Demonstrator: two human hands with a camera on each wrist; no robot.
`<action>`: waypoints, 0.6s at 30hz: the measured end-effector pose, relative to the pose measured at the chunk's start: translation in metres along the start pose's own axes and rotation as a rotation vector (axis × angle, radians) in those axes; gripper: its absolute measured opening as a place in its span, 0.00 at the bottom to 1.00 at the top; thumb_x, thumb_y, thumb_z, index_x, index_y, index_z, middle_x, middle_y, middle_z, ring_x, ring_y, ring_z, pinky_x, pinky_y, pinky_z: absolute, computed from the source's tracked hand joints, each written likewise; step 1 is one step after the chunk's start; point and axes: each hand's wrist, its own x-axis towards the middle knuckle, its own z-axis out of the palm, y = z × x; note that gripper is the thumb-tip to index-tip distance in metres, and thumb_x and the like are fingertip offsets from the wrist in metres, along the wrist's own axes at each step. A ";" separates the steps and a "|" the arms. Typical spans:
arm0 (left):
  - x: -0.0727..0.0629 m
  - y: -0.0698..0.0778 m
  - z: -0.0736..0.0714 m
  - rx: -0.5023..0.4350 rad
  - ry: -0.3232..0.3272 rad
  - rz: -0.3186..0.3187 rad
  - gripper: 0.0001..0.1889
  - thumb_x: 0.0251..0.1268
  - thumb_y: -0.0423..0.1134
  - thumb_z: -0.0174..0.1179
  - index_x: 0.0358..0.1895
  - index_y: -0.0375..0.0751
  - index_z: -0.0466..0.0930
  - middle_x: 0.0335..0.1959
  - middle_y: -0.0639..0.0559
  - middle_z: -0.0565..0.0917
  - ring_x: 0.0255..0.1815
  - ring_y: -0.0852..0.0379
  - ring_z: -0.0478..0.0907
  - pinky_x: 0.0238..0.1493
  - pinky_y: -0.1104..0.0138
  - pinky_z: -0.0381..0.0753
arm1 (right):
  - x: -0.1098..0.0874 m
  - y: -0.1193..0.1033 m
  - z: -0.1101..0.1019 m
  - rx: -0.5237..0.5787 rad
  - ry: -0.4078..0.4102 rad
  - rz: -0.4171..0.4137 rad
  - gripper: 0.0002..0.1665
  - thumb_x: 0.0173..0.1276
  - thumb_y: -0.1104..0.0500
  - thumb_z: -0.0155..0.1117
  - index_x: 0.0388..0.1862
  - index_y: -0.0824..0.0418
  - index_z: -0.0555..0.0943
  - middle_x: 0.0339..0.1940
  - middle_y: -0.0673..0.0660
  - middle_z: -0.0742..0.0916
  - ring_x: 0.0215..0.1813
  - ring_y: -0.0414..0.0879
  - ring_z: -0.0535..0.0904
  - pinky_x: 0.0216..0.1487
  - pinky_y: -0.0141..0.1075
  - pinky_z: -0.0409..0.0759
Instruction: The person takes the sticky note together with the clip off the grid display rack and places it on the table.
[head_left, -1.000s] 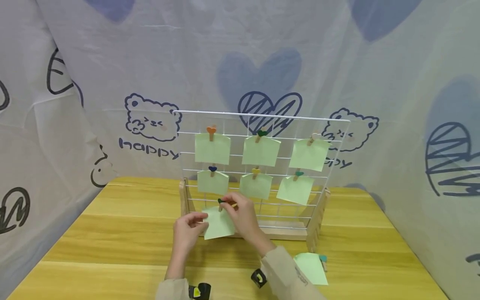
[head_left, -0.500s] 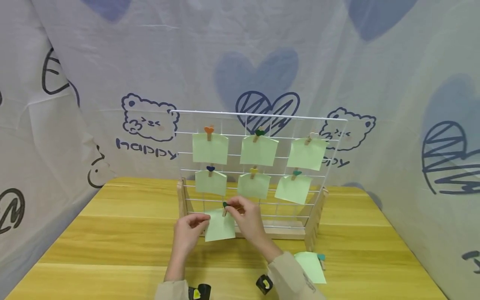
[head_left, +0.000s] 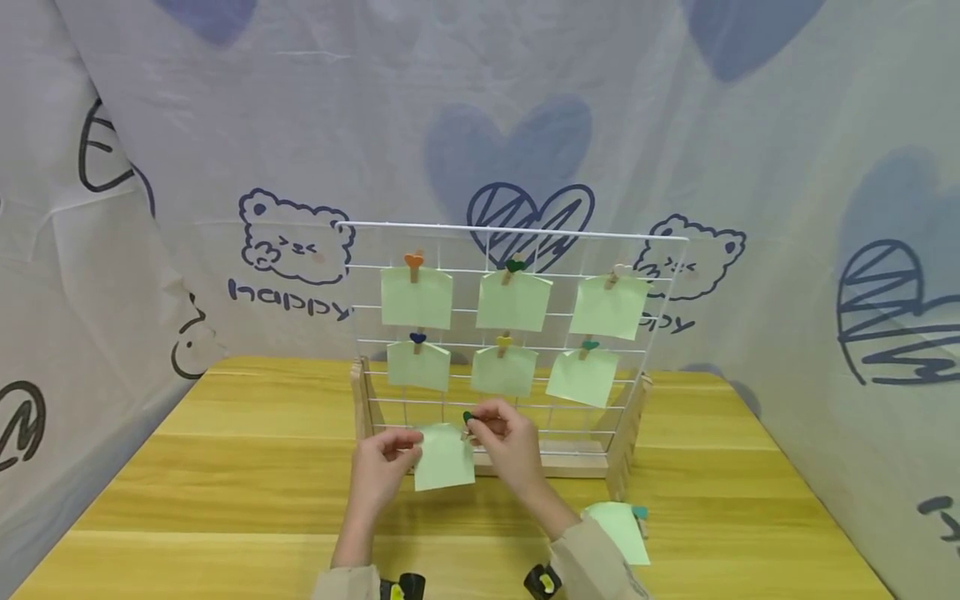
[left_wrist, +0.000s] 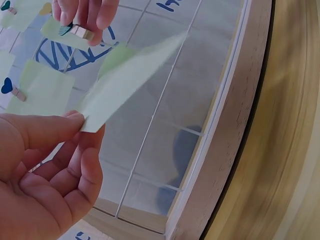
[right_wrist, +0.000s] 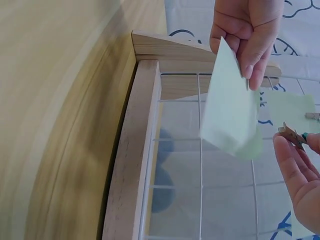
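Observation:
My left hand (head_left: 378,471) pinches the left edge of a pale green sticky note (head_left: 444,458) between thumb and fingers, in front of the rack's lower left part. In the left wrist view the sticky note (left_wrist: 132,80) slants away from my fingertips. My right hand (head_left: 516,446) pinches a small wooden clothespin (right_wrist: 292,136) with a dark green heart on it. In the head view that clothespin is at the note's upper right corner; the right wrist view shows it apart from the note. The white wire grid (head_left: 517,229) stands behind both hands.
Two rows of green notes hang on the grid by heart clothespins, among them one note (head_left: 416,298) at upper left. A wooden base (head_left: 570,465) supports the grid. Another note (head_left: 621,533) lies on the table (head_left: 225,483) at right, beside a clothespin with a teal top (head_left: 640,512).
My right hand has moved right and slightly down, taking the clothespin from the note's top edge to its upper right corner. The left hand and note have shifted slightly down and right.

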 end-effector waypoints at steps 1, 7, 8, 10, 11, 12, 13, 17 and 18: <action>-0.001 0.001 0.001 -0.008 -0.004 -0.001 0.06 0.52 0.23 0.58 0.35 0.27 0.79 0.33 0.42 0.80 0.29 0.55 0.74 0.27 0.73 0.74 | -0.001 0.001 -0.001 -0.005 0.005 -0.007 0.03 0.55 0.80 0.56 0.30 0.79 0.73 0.27 0.72 0.80 0.27 0.65 0.77 0.28 0.45 0.79; -0.005 0.003 0.005 -0.024 -0.027 0.000 0.07 0.51 0.22 0.58 0.36 0.26 0.79 0.33 0.41 0.80 0.27 0.55 0.74 0.26 0.73 0.75 | -0.006 0.004 -0.011 -0.013 0.017 0.011 0.03 0.55 0.80 0.55 0.29 0.78 0.73 0.26 0.71 0.80 0.27 0.67 0.76 0.28 0.47 0.79; -0.005 0.002 0.005 -0.019 -0.030 -0.001 0.07 0.51 0.23 0.59 0.36 0.27 0.79 0.33 0.41 0.79 0.27 0.55 0.74 0.26 0.73 0.75 | -0.007 0.005 -0.013 -0.011 0.019 0.024 0.03 0.55 0.80 0.55 0.29 0.78 0.73 0.27 0.71 0.80 0.28 0.67 0.76 0.28 0.46 0.79; -0.005 0.001 0.007 -0.012 -0.033 -0.008 0.07 0.51 0.23 0.59 0.36 0.27 0.79 0.33 0.42 0.79 0.28 0.55 0.74 0.27 0.73 0.75 | -0.009 0.006 -0.016 -0.013 0.020 0.039 0.03 0.55 0.80 0.55 0.29 0.77 0.74 0.27 0.72 0.80 0.28 0.67 0.76 0.28 0.46 0.79; -0.006 0.001 0.008 -0.007 -0.037 -0.013 0.07 0.51 0.23 0.59 0.36 0.28 0.79 0.34 0.42 0.79 0.28 0.55 0.74 0.28 0.73 0.75 | -0.009 0.006 -0.017 -0.014 0.020 0.047 0.03 0.55 0.80 0.55 0.29 0.77 0.74 0.27 0.71 0.80 0.28 0.67 0.76 0.28 0.45 0.79; -0.006 0.001 0.008 -0.004 -0.040 -0.016 0.07 0.51 0.23 0.58 0.36 0.28 0.79 0.34 0.42 0.78 0.28 0.56 0.73 0.28 0.73 0.75 | -0.010 0.006 -0.018 -0.017 0.020 0.055 0.03 0.55 0.80 0.55 0.29 0.77 0.74 0.27 0.71 0.80 0.27 0.66 0.76 0.28 0.44 0.79; -0.006 0.000 0.009 -0.005 -0.045 -0.015 0.07 0.51 0.23 0.58 0.36 0.28 0.80 0.34 0.42 0.78 0.28 0.56 0.73 0.28 0.73 0.75 | -0.011 0.006 -0.020 -0.023 0.022 0.062 0.03 0.55 0.80 0.55 0.29 0.78 0.74 0.27 0.70 0.80 0.27 0.65 0.77 0.28 0.43 0.79; -0.005 -0.002 0.012 -0.019 -0.063 0.015 0.07 0.51 0.22 0.57 0.35 0.27 0.80 0.33 0.42 0.78 0.27 0.56 0.73 0.27 0.72 0.75 | -0.015 0.005 -0.024 -0.031 0.022 0.088 0.03 0.55 0.80 0.56 0.29 0.78 0.73 0.27 0.70 0.80 0.27 0.64 0.77 0.28 0.42 0.79; -0.005 -0.002 0.013 -0.022 -0.068 0.024 0.07 0.50 0.21 0.57 0.35 0.27 0.80 0.33 0.42 0.79 0.27 0.56 0.74 0.27 0.72 0.75 | -0.016 0.005 -0.025 -0.031 0.021 0.091 0.03 0.54 0.80 0.56 0.29 0.79 0.73 0.27 0.71 0.80 0.27 0.64 0.77 0.28 0.43 0.79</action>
